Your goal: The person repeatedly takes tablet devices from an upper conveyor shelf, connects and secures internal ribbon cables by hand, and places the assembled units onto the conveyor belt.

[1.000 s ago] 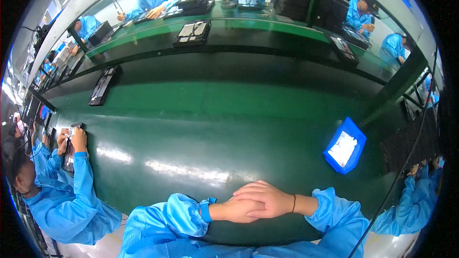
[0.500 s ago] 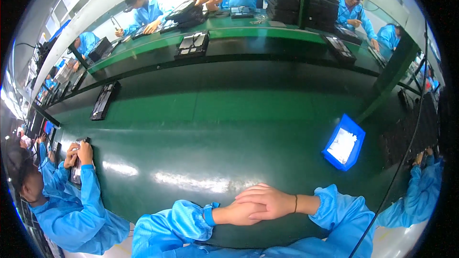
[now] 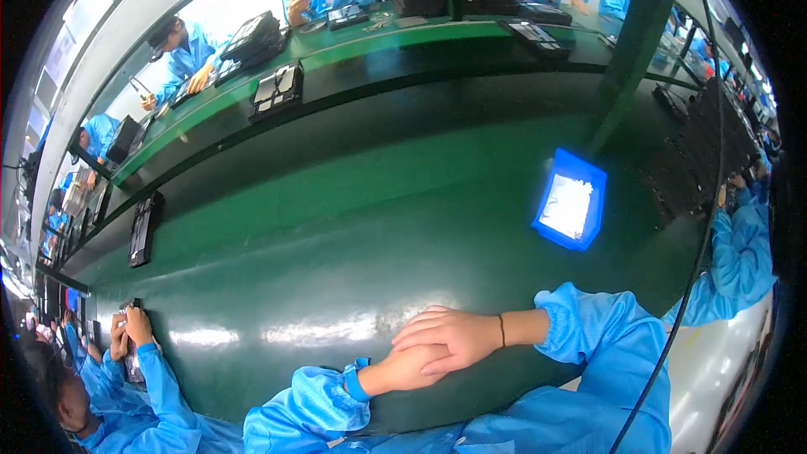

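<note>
My right hand (image 3: pixel 450 338) rests across the back of my left hand (image 3: pixel 402 370), near the front edge of the green table (image 3: pixel 336 286). The right hand's fingers lie stretched out over the left, its thumb apart and lower; no object shows in it. Most of the left hand's fingers are hidden underneath, so its grip cannot be made out. A dark band circles my right wrist, and a blue strap circles the left. Beyond my right hand stands a blue bin (image 3: pixel 573 202) holding small white pieces.
A dark flat device (image 3: pixel 145 231) lies at the left, another (image 3: pixel 277 91) on the raised shelf. A co-worker's hands (image 3: pixel 130 329) work on a device at left. Dark stacked parts (image 3: pixel 702 160) stand at right. A black cable (image 3: pixel 702 261) hangs across the right side.
The view has turned and tilted, shifting the bin and shelf in the picture. My hands keep the same clasped pose. Across the table, a co-worker's arm is no longer reaching over the stacked devices.
</note>
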{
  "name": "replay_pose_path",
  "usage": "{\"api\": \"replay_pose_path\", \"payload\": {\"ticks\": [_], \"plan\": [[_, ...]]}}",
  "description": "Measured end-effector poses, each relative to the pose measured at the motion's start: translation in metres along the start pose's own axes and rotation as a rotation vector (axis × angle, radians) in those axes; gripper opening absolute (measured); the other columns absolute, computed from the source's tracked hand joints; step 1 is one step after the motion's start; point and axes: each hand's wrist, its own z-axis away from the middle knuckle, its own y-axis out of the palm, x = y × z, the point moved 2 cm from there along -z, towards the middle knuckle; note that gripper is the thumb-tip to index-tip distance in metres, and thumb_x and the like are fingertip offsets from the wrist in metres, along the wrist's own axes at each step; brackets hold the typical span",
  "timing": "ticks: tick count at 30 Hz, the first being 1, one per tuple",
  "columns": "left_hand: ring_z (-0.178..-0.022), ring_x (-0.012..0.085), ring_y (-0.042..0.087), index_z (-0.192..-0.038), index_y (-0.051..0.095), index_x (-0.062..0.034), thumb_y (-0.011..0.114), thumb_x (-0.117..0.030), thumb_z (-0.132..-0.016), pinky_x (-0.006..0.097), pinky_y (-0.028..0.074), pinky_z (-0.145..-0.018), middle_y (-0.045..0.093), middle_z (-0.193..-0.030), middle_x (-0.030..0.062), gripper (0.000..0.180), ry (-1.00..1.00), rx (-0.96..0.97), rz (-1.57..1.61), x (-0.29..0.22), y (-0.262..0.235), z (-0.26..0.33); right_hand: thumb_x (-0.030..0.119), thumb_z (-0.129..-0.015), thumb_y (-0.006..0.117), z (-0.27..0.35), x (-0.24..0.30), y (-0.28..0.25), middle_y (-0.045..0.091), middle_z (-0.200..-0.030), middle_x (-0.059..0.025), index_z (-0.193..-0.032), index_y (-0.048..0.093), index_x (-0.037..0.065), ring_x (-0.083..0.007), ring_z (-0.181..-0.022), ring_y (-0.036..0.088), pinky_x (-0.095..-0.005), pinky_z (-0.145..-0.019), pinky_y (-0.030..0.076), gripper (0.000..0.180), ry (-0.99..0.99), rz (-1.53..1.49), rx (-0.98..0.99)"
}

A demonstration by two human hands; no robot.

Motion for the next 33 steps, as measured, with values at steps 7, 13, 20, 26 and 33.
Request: {"api": "replay_pose_path", "payload": {"ticks": [7,13,20,26,33], "plan": [[-0.092,0.0349,0.063,-0.099,0.069,-0.0028,0.063,-0.010,-0.080,0.039,0.050,-0.081,0.067,-0.096,0.0173,0.021,-0.049,-0.004,0.046,-0.0004,0.0015,0.0024,0.035,-0.087,0.065,-0.0004,0.0000,0.0008,0.053,-0.136,-0.0099,-0.132,0.054,0.010,-0.0277,-0.125,0.048,-0.0428,-0.104,0.032,0.053,0.008,-0.014,0.016],[-0.092,0.0344,0.064,-0.102,0.069,-0.0013,0.062,-0.008,-0.081,0.039,0.051,-0.080,0.067,-0.096,0.0182,0.023,-0.038,0.014,0.015,-0.0018,-0.0009,0.0020,0.035,-0.088,0.065,-0.0003,0.0010,-0.0011,0.053,-0.136,-0.0099,-0.132,0.054,0.010,-0.0279,-0.125,0.048,-0.0425,-0.103,0.032,0.053,0.007,-0.028,0.023],[-0.092,0.0346,0.064,-0.103,0.069,-0.0015,0.062,-0.008,-0.080,0.040,0.051,-0.080,0.067,-0.096,0.0181,0.025,-0.038,0.014,0.019,-0.0002,0.0005,0.0006,0.035,-0.087,0.065,0.0015,-0.0027,0.0015,0.053,-0.136,-0.0100,-0.133,0.053,0.009,-0.0273,-0.126,0.048,-0.0416,-0.103,0.033,0.053,-0.021,-0.016,0.004],[-0.093,0.0348,0.063,-0.098,0.070,-0.0032,0.062,-0.011,-0.080,0.040,0.051,-0.080,0.067,-0.096,0.0173,0.021,-0.067,-0.010,0.011,-0.0015,0.0042,0.0011,0.034,-0.087,0.066,0.0020,0.0010,-0.0009,0.053,-0.136,-0.0098,-0.133,0.053,0.009,-0.0272,-0.125,0.048,-0.0413,-0.103,0.034,0.054,-0.029,0.009,0.004],[-0.092,0.0344,0.063,-0.098,0.070,-0.0033,0.062,-0.010,-0.079,0.041,0.051,-0.079,0.067,-0.095,0.0174,0.022,-0.029,-0.031,-0.005,0.0016,0.0050,0.0002,0.034,-0.087,0.067,0.0022,-0.0012,0.0009,0.053,-0.136,-0.0095,-0.132,0.054,0.009,-0.0271,-0.124,0.049,-0.0417,-0.102,0.034,0.053,-0.028,0.001,-0.003]]}}
